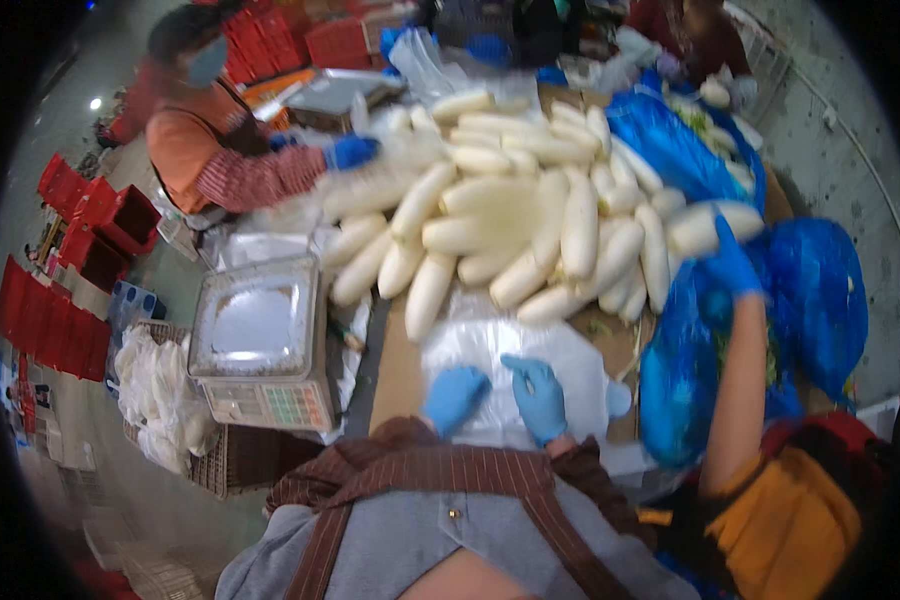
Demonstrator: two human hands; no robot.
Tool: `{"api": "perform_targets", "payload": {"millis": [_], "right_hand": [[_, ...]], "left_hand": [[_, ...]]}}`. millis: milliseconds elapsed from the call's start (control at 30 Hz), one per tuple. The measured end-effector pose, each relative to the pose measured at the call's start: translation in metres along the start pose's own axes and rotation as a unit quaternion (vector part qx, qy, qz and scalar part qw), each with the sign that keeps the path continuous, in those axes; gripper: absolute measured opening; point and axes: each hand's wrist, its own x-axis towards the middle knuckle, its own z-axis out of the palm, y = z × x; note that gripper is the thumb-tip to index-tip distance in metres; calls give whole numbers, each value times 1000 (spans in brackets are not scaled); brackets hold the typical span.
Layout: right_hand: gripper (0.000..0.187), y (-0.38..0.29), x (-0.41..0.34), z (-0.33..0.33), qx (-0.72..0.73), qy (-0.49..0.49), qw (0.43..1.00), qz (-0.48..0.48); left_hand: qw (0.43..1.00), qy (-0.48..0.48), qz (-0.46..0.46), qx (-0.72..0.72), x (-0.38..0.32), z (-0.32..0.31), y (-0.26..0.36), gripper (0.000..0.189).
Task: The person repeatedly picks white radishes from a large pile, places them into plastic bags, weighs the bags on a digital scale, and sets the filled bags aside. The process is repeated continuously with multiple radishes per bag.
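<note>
A flat stack of clear plastic bags (487, 341) lies before me at the table's near side. My left hand (456, 397), in a light blue glove, rests on its left part with the fingers curled; whether they grip the plastic is not visible. On the right part is my right hand (538, 397), also gloved, its index finger stretched to the left and thumb apart. No item shows in it. Just beyond the bags rises a large pile of white daikon radishes (487, 206), the closest ones touching the plastic.
A digital scale (255, 322) stands left, above a crate (247, 457) and white plastic bags (157, 390). A co-worker's blue-gloved hand (731, 259) touches a daikon at right, beside blue bags (679, 375). Another co-worker's gloved hand (351, 152) is far left. Red crates (52, 322) stand beyond.
</note>
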Motion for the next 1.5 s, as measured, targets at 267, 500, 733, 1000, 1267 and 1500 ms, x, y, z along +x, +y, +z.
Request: {"api": "perform_targets", "payload": {"millis": [267,500,733,1000,1267,1500], "right_hand": [[27,33,-21,-18,-128,13,989,66],[22,38,-16,-24,-68,62,989,116],[30,55,-8,-32,-46,101,984,139],[34,49,25,-14,-195,25,980,34],[34,38,30,-8,273,-82,931,228],[45,63,17,-14,-18,34,992,123]], "left_hand": [[965,246,-71,-62,-21,-38,-27,3],[963,234,-114,-67,-34,-75,-40,16],[960,253,-99,-73,-35,-92,8,33],[971,-132,-2,-197,-34,-49,26,38],[962,-141,-1,-233,-42,-38,3,39],[963,-149,-16,-225,-38,-39,4,41]]}}
